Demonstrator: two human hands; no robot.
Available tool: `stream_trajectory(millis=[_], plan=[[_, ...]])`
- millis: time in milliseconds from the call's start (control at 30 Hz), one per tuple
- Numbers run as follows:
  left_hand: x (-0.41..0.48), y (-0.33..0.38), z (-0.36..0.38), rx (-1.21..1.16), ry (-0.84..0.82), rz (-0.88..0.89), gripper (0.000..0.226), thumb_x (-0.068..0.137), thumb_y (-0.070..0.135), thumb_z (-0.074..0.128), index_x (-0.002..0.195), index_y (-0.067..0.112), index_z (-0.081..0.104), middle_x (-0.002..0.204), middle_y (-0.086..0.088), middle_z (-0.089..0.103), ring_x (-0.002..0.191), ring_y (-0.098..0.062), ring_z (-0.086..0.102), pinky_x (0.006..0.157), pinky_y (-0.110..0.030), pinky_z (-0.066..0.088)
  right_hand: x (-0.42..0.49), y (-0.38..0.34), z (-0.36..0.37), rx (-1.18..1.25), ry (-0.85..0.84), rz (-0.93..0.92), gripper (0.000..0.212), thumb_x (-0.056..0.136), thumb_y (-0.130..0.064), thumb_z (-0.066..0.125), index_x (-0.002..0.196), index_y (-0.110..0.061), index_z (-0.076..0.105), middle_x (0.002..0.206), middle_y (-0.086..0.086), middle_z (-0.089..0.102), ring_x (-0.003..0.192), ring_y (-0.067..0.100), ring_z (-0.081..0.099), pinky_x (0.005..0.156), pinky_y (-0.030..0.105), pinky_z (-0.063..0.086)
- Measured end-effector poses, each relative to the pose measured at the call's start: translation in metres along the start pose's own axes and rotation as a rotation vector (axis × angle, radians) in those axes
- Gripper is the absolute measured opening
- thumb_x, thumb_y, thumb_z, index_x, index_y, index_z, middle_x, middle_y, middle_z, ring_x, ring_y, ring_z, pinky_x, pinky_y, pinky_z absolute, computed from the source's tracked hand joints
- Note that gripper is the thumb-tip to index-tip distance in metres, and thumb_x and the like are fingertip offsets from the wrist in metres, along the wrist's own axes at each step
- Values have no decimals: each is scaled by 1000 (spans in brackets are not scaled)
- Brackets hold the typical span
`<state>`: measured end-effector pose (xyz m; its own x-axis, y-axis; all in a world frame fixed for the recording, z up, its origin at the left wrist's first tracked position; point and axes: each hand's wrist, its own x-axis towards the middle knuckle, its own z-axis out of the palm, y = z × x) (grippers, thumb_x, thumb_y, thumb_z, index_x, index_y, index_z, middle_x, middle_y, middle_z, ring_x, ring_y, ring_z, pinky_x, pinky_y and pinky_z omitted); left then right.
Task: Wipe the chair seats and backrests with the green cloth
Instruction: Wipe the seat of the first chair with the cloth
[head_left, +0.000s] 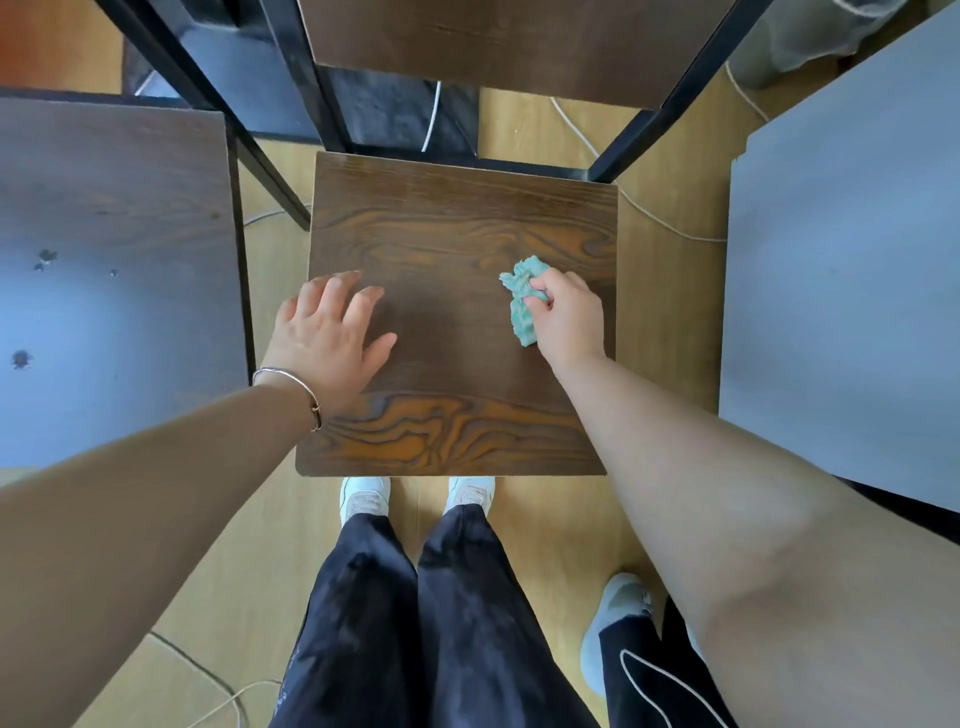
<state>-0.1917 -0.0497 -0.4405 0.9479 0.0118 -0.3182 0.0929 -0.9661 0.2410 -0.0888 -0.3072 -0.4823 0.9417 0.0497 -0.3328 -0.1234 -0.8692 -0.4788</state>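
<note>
seat: brown wood-grain chair seat (457, 228), square, seen from above, centre of view
cloth: green cloth (521, 299) bunched up, lying on the seat's right half, near its right edge, touching the wood
right hand: right hand (570, 318) over the seat's right side, fingers curled round the cloth, thumb pinching it, cloth sticks out past the fingers on the left
left hand: left hand (332, 332) on the seat's left half, fingers spread and straight, palm down on the wood, holds nothing
bracelet: thin metal bracelet (292, 382) on the left wrist, at the seat's left edge
backrest: dark wood backrest (519, 41) beyond the seat's far edge, black metal frame (670, 109) on both sides
left of seat: dark tabletop (114, 249), a few spots on it
right of seat: grey tabletop (852, 291)
near edge of seat: two white shoes (366, 496) and dark trousers (415, 623), toes just at the edge
below right of seat: another pale shoe (615, 618), dark trouser leg with white piping
floor: light wood floor (665, 322) round the seat, thin cord (670, 226) across it on the right
</note>
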Motion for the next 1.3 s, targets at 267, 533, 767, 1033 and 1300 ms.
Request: stream_trajectory(millis=[267,533,767,1033,1300], plan=[[-52,-40,-1,-22,9,-98,54,93,47,47,137,16,43,143,-11,41,128,-37,36,101,-53,35,-46,-45,42,-62,-102,-163,8,94,-16,62,101,-16,65,113,2,61,98,20,59,78,29,52],[-109,-70,1,-2,-8,-186,54,95,49,40,139,18,40,144,-10,40,130,-37,35,104,-54,34,-112,-87,91,-117,-280,-364,13,95,-15,59,106,-14,66,115,3,59,99,21,59,77,24,47],[-129,-74,4,-24,10,-227,53,95,49,39,135,16,44,142,-13,42,127,-39,36,100,-55,36,-161,-103,127,-121,-466,-550,22,90,-9,59,111,-9,67,118,10,60,104,32,59,88,35,49],[-122,-49,-1,19,2,-237,53,95,48,42,138,18,42,144,-10,40,131,-35,34,103,-54,36,-120,-85,81,-47,-384,-531,14,85,-7,60,96,-9,69,92,9,57,80,33,57,66,37,47],[-69,-14,-2,-31,81,-171,52,93,46,49,134,14,46,140,-14,45,123,-39,40,95,-55,40,4,-35,-38,-284,-93,-420,15,93,-12,55,103,-13,68,107,7,58,92,25,58,79,33,50]])
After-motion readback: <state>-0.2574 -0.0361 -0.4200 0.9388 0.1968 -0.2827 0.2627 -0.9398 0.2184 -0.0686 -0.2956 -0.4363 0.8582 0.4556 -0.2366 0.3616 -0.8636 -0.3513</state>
